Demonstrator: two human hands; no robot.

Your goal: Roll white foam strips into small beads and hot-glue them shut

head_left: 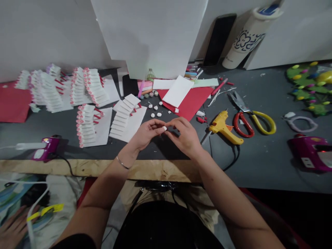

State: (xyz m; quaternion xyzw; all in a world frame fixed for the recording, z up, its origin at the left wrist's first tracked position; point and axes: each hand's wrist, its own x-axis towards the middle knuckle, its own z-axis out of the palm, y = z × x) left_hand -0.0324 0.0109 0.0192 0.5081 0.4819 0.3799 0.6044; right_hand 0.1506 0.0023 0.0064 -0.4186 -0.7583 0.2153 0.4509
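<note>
Over the near tabletop [259,162] | our left hand [148,133] and right hand [187,136], both curled, meet tip to tip; whether they grip anything small, we cannot tell | white balls [159,114] lie just beyond, nearer our left hand, roundish, no clear long axis

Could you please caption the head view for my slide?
Left hand and right hand, close together between white cards and glue gun.

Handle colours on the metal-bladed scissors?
Metal-bladed scissors: one red handle loop, one yellow handle loop; seen in the head view.
</note>
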